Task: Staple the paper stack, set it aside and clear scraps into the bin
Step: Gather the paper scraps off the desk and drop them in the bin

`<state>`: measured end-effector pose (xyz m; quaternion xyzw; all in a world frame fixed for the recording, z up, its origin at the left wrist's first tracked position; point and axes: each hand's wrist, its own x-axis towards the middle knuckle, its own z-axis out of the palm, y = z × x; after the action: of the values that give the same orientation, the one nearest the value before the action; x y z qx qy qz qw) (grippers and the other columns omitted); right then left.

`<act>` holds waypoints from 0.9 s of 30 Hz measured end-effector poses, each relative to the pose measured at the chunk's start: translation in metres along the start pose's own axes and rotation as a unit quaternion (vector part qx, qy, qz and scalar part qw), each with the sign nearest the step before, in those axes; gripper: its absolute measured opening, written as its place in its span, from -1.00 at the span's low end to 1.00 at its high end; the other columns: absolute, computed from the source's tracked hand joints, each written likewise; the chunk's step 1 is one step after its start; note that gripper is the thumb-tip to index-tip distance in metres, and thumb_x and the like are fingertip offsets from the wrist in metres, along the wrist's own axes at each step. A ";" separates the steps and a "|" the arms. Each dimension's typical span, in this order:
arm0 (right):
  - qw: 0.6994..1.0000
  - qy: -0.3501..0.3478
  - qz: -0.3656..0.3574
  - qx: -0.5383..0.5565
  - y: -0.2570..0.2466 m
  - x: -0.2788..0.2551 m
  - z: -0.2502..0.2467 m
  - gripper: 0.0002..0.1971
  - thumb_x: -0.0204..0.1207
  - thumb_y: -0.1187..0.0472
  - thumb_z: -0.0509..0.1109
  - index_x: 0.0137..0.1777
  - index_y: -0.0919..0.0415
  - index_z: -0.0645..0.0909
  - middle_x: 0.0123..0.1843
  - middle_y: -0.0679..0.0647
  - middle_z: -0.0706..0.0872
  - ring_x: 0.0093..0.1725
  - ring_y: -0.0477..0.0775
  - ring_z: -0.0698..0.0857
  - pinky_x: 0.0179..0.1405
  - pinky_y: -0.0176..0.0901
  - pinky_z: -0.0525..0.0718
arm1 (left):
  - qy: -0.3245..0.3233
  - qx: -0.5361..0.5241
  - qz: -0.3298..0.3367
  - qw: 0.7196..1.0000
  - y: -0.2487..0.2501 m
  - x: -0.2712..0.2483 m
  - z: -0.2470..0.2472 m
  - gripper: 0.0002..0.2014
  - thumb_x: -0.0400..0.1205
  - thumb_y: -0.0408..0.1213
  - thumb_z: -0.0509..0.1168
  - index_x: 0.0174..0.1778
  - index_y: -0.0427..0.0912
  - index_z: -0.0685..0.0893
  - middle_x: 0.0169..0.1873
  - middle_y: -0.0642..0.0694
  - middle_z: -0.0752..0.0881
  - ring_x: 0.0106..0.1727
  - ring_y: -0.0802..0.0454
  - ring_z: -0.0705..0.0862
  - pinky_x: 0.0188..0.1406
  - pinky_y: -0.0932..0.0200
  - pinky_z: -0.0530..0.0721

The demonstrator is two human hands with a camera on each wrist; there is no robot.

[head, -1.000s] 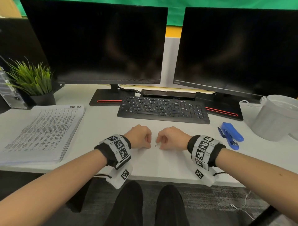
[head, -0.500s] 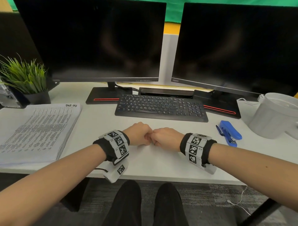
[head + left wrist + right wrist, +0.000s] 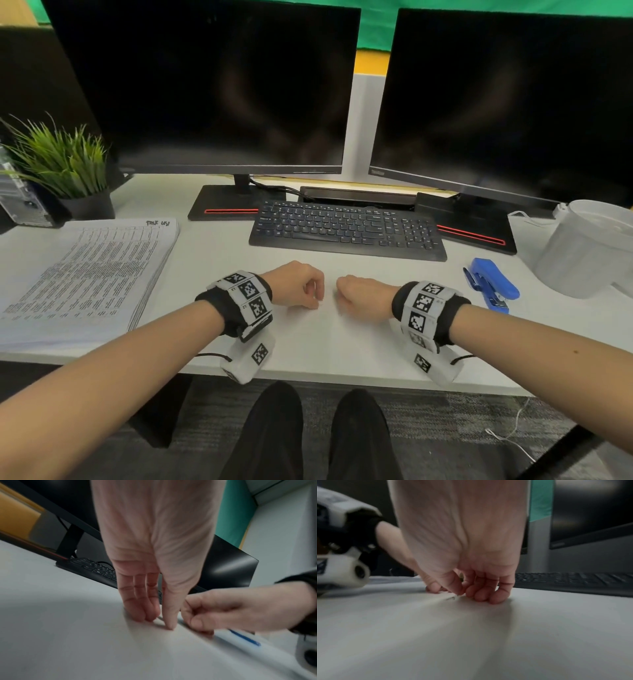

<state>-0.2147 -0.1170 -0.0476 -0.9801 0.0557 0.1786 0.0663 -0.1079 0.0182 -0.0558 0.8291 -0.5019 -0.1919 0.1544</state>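
The printed paper stack [image 3: 85, 274] lies at the desk's left. A blue stapler [image 3: 489, 284] rests at the right, beside the white bin [image 3: 589, 250]. My two hands sit on the desk's front middle, a small gap between them. My left hand [image 3: 313, 293] has curled fingers, and its fingertips and thumb tip touch the desk in the left wrist view [image 3: 158, 622]. My right hand [image 3: 342, 291] is curled too. In the right wrist view a small bent staple [image 3: 451, 598] lies on the desk just off the right hand's [image 3: 464, 593] thumb tip. Neither hand plainly holds anything.
A black keyboard [image 3: 346, 229] lies behind the hands, in front of two dark monitors [image 3: 212, 89] on red-striped stands. A potted plant [image 3: 68, 171] stands at the back left. The desk's front edge is just under my wrists.
The hands met knuckle to knuckle half a second ago and have drawn apart again. The staple seen between them a second ago still lies on the desk.
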 end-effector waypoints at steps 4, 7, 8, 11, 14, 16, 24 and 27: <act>0.994 0.012 0.021 0.107 0.012 -0.004 -0.008 -0.81 0.65 0.23 0.02 0.06 0.27 0.44 0.05 0.16 0.62 -0.02 0.11 0.50 -0.03 -0.14 0.44 | 0.014 0.028 0.014 0.999 0.005 0.004 0.001 -0.90 0.50 -0.28 0.45 -0.12 -0.19 0.74 -0.27 -0.05 0.71 -0.26 0.08 0.60 -0.31 0.38 0.49; 0.986 0.012 0.029 0.166 0.018 -0.008 -0.008 -0.89 0.62 0.26 0.05 0.00 0.19 0.42 -0.25 0.01 0.58 -0.21 0.06 0.52 -0.26 -0.17 0.46 | 0.002 0.080 0.022 0.997 0.010 0.010 0.000 -0.93 0.51 -0.27 0.42 -0.16 -0.17 0.75 -0.18 -0.08 0.76 -0.13 0.01 0.64 -0.16 0.24 0.53; 0.982 0.010 0.033 0.186 0.019 -0.009 -0.008 -0.89 0.62 0.27 0.07 -0.01 0.20 0.43 -0.28 0.04 0.59 -0.25 0.06 0.52 -0.29 -0.20 0.46 | -0.004 0.098 0.024 0.995 0.012 0.011 -0.001 -0.93 0.52 -0.26 0.40 -0.15 -0.17 0.75 -0.20 -0.05 0.73 -0.09 -0.01 0.64 -0.11 0.21 0.56; 0.965 0.016 0.044 0.257 0.023 -0.010 -0.006 -0.89 0.61 0.27 0.11 -0.01 0.24 0.46 -0.28 0.10 0.61 -0.30 0.08 0.55 -0.22 -0.16 0.53 | -0.023 0.134 0.026 0.990 0.016 0.012 -0.002 -0.88 0.57 -0.25 0.34 -0.07 -0.18 0.73 -0.18 -0.01 0.66 -0.10 0.03 0.57 -0.02 0.14 0.59; 0.950 0.026 0.049 0.306 0.024 -0.011 -0.003 -0.90 0.61 0.28 0.12 -0.02 0.24 0.46 -0.23 0.16 0.61 -0.28 0.05 0.59 -0.16 -0.10 0.56 | -0.044 0.167 0.023 0.985 0.018 0.013 -0.003 -0.86 0.60 -0.23 0.28 -0.01 -0.17 0.69 -0.03 -0.06 0.70 -0.07 0.01 0.56 0.03 0.13 0.58; 0.944 0.028 0.054 0.323 0.025 -0.012 -0.002 -0.90 0.61 0.29 0.11 -0.02 0.24 0.46 -0.18 0.18 0.61 -0.27 0.04 0.61 -0.16 -0.11 0.56 | -0.055 0.172 0.018 0.983 0.018 0.014 -0.004 -0.85 0.61 -0.24 0.26 0.00 -0.18 0.68 0.02 -0.07 0.69 -0.03 -0.01 0.57 0.02 0.14 0.57; 0.921 0.046 0.055 0.383 0.032 -0.012 0.002 -0.83 0.65 0.27 0.12 -0.19 0.18 0.42 -0.27 0.04 0.55 -0.34 -0.03 0.63 -0.34 -0.26 0.59 | 0.012 -0.035 -0.007 0.999 0.000 0.007 -0.011 -0.97 0.58 -0.29 0.29 -0.12 -0.15 0.63 -0.20 -0.06 0.75 -0.33 0.01 0.71 -0.26 0.32 0.63; 0.916 0.049 0.057 0.394 0.031 -0.012 0.001 -0.82 0.64 0.29 0.13 -0.21 0.17 0.42 -0.28 0.04 0.54 -0.35 -0.02 0.63 -0.37 -0.27 0.59 | 0.007 -0.072 -0.008 0.997 -0.004 0.004 -0.009 -0.84 0.54 -0.30 0.38 0.01 -0.14 0.61 -0.12 -0.05 0.69 -0.26 -0.13 0.74 -0.29 0.24 0.65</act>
<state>-0.2303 -0.1465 -0.0478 -0.8771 0.1802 0.0975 0.4345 -0.0992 0.0170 -0.0503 0.8213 -0.4789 -0.2227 0.2155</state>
